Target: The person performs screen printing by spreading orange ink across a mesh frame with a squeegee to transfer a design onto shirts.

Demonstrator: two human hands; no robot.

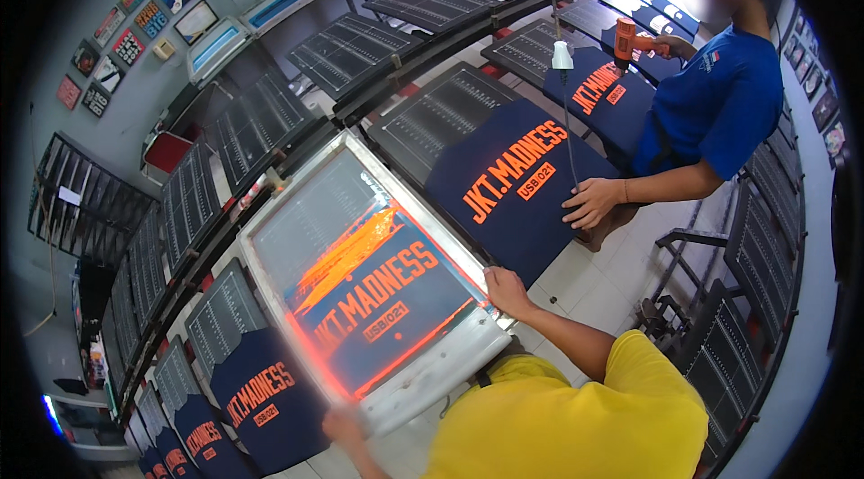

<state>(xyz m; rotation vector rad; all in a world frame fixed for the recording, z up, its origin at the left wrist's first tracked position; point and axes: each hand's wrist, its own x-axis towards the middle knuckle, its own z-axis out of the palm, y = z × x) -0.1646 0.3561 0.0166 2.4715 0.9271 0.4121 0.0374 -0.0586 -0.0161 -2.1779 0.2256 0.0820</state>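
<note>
A screen printing frame (450, 379) with a pale metal border lies tilted in front of me, over a dark blue shirt panel. Orange ink (355, 245) is smeared across its mesh, and orange lettering shows in the lower half. My right hand (509, 292) is closed on the frame's right edge. At the lower left corner my left hand (346, 427) grips the border; it is blurred by motion and its fingertips are hidden. Left of the frame is a printed dark blue shirt (265, 402); another printed shirt (513, 187) lies on the board to the right.
A co-worker in a blue shirt (720, 101) stands at the right, one hand (591, 202) on the printed shirt, the other holding an orange heat gun (627, 44). A cable with a white fitting (562, 56) hangs nearby. Dark printing boards (351, 52) line the curved rails.
</note>
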